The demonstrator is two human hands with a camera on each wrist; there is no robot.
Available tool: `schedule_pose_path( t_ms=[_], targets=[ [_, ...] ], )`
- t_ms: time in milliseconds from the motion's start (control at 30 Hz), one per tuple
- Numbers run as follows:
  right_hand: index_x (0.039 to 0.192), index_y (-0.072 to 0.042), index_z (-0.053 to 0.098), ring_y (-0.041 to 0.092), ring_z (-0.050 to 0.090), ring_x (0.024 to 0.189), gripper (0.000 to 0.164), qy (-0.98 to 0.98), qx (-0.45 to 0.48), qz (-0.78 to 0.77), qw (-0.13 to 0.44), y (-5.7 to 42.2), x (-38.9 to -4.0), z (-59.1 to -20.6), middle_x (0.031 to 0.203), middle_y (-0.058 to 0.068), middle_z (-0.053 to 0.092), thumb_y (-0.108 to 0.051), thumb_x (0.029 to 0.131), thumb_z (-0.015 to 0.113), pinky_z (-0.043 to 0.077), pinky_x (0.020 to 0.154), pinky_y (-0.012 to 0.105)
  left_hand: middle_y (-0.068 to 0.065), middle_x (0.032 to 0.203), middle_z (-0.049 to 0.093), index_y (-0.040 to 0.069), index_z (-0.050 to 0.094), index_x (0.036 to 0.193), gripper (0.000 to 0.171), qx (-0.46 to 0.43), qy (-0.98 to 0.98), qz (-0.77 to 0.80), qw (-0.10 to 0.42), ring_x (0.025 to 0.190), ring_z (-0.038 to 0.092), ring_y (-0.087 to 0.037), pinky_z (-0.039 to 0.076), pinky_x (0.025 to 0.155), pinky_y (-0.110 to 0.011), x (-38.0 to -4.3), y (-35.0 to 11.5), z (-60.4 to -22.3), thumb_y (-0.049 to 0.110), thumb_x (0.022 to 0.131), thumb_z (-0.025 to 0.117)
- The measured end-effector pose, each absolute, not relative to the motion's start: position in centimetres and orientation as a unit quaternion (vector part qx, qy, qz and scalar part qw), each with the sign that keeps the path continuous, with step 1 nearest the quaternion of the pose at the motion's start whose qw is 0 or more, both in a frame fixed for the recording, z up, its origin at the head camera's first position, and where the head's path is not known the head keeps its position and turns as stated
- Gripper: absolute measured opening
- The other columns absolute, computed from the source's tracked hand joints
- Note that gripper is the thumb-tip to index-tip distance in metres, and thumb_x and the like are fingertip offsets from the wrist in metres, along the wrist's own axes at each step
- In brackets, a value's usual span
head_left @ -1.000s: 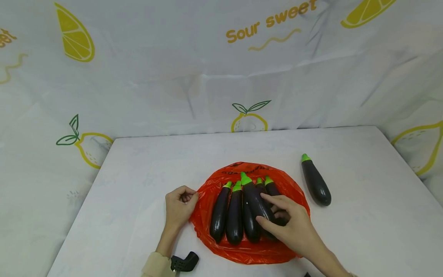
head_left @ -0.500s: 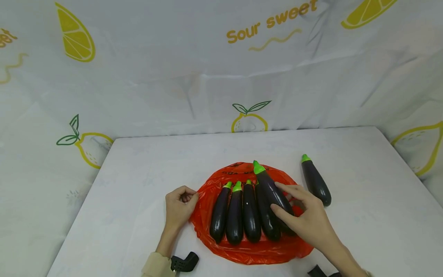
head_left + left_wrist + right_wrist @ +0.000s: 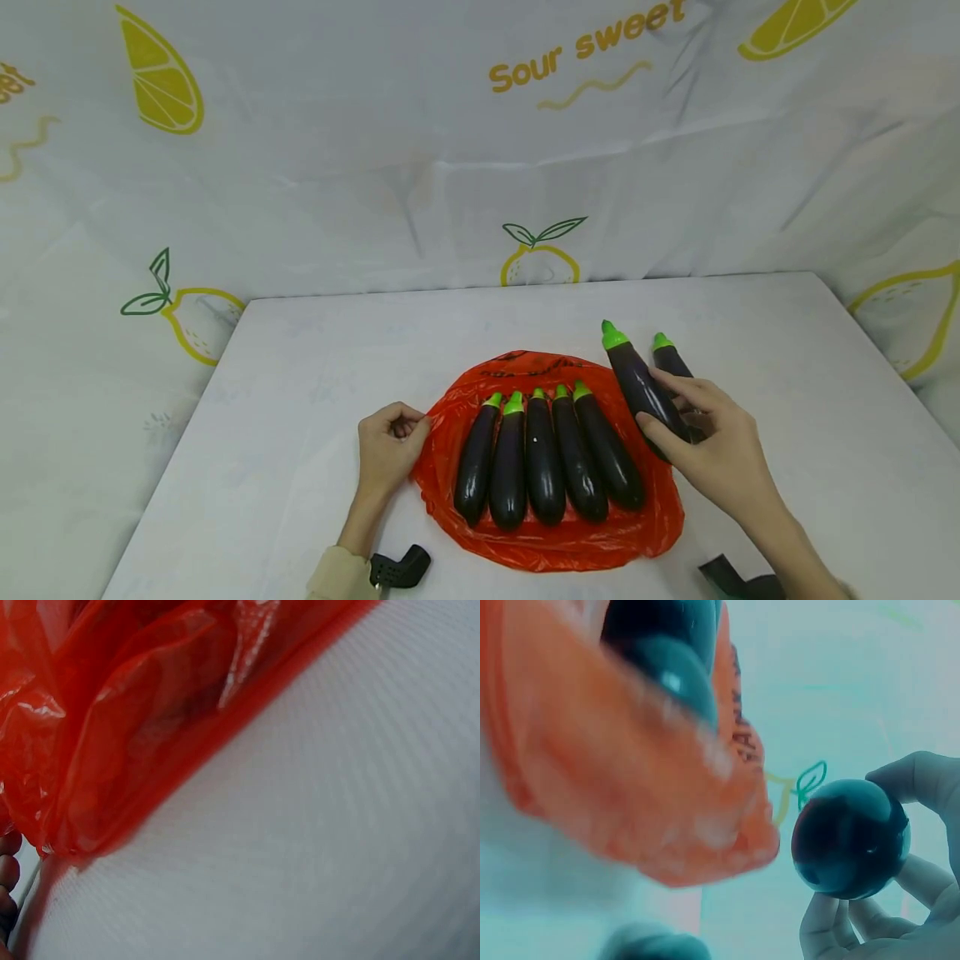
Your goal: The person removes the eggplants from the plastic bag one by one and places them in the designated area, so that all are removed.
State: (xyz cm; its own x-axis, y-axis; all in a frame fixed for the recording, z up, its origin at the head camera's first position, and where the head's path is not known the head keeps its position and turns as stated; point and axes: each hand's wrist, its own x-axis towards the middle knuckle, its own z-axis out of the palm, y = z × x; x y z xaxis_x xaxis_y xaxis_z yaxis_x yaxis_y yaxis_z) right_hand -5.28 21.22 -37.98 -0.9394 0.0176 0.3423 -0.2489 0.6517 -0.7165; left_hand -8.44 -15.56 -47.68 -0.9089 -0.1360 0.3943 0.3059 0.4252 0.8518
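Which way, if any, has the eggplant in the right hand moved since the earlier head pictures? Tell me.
Yes, right and up the picture: earlier almost straight below the middle lemon print, the held eggplant is now to its lower right.

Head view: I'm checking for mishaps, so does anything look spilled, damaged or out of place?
Nothing looks spilled or damaged. One eggplant stands out: it lies on the white table, partly behind the right hand, apart from the row of five on the red bag.
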Motion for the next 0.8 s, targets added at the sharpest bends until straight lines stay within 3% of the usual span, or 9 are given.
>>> schedule_pose_path(
  t_ms=[367, 800],
  targets=[
    [0.131, -0.002, 0.067, -0.012, 0.045, 0.09, 0.054, -0.898, 0.042, 0.392, 0.198, 23.7, -6.4, -38.6, 0.118, 0.026, 0.065, 0.002, 0.078, 0.081, 0.038, 0.076, -0.005, 0.001, 0.06, 0.061, 0.012, 0.074, 0.072, 0.015, -0.049, -0.821, -0.53, 0.206, 0.057, 0.047, -0.004, 0.042, 0.052, -0.019, -8.4, -15.6, -47.8, -0.001, 0.08, 0.073],
    [0.131, -0.001, 0.067, -0.014, 0.043, 0.09, 0.05, -0.901, 0.008, 0.384, 0.203, 26.2, -6.7, -39.3, 0.121, 0.027, 0.064, -0.005, 0.083, 0.078, 0.037, 0.075, -0.006, 0.0, 0.06, 0.062, 0.013, 0.074, 0.072, 0.016, -0.054, -0.821, -0.529, 0.21, 0.057, 0.047, -0.003, 0.043, 0.052, -0.019, -8.4, -15.6, -47.8, -0.001, 0.08, 0.074]
  ],
)
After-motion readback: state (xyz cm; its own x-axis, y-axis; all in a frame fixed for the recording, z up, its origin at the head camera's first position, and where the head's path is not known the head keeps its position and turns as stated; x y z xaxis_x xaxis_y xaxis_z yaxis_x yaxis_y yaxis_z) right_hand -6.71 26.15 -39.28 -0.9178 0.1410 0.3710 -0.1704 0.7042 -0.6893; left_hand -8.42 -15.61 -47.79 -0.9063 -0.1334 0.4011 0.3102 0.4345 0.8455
